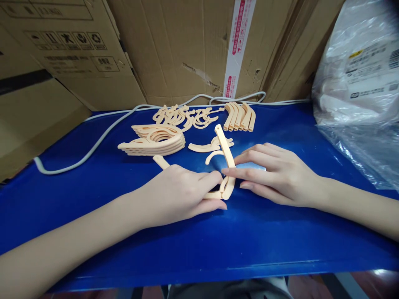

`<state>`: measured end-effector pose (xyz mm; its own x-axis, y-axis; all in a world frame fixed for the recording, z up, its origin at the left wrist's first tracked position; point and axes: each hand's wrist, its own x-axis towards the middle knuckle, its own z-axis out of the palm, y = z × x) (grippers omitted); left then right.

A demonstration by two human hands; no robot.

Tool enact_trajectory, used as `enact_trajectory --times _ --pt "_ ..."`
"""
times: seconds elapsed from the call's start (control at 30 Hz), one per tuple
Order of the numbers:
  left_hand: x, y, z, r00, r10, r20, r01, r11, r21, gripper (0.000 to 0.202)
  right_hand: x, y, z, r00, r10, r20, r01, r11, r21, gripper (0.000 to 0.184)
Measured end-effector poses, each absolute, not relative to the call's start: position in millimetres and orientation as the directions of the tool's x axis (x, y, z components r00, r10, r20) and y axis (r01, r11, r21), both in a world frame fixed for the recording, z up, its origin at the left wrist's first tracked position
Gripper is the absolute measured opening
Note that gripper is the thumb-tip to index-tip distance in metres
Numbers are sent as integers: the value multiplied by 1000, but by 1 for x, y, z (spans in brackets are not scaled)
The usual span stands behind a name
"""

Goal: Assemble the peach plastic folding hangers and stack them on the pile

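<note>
Cream hanger (225,146) between two hands on a blue tabletop (249,249)

A white cable (52,172) curves along the far left. Next comes a stack of matching curved frames (149,146), just beyond the left hand (183,191), which grips the hanger near its bend between thumb and fingers. The bend lies between the hands, nearer the left; one long arm points away from the person, leaning slightly left. The piece is slim and smooth, curved at its near end, with a small hole at the far tip and a hook curling leftward. Curved pieces (239,114) stand in a row beyond it. The right hand (274,172) touches that arm with extended fingers; whether it grips, I cannot tell. Clear plastic (336,99) fills the far right.
</note>
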<state>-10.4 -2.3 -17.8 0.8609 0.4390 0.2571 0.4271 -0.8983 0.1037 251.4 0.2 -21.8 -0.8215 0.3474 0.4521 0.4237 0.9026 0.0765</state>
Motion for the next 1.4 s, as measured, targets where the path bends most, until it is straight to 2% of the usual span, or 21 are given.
enact_trajectory --times 0.17,0.3,0.4,0.5,0.73,1.0,1.07,1.23,1.4 --pt "-9 -4 -15 865 409 291 415 -909 44 38 248 0 -22 -809 390 440 421 907 -29 31" --pt "-6 -8 -15 895 364 259 377 -926 0 28 246 0 -20 -774 435 460 436 893 -110 25" --pt "-4 -12 -15 916 318 246 336 -941 -36 25 246 2 -17 -737 461 495 480 872 -96 17" --pt "-6 -13 -16 915 323 240 345 -937 -56 25 248 4 -16 -708 503 496 535 840 -87 7" --pt "-10 -3 -17 885 384 264 411 -910 -54 26 255 14 -17 -740 518 429 580 815 17 12" --pt "-11 3 -19 841 473 262 492 -870 -10 23 260 23 -19 -755 549 359 607 792 66 15" --pt "-11 4 -19 833 495 248 508 -861 12 23 261 24 -19 -751 562 347 613 788 51 16" --pt "-11 5 -19 832 501 237 509 -860 33 25 262 26 -23 -685 635 356 656 751 -77 16" --pt "-12 5 -20 839 495 227 499 -866 45 26 264 29 -26 -671 660 337 675 732 -88 14"
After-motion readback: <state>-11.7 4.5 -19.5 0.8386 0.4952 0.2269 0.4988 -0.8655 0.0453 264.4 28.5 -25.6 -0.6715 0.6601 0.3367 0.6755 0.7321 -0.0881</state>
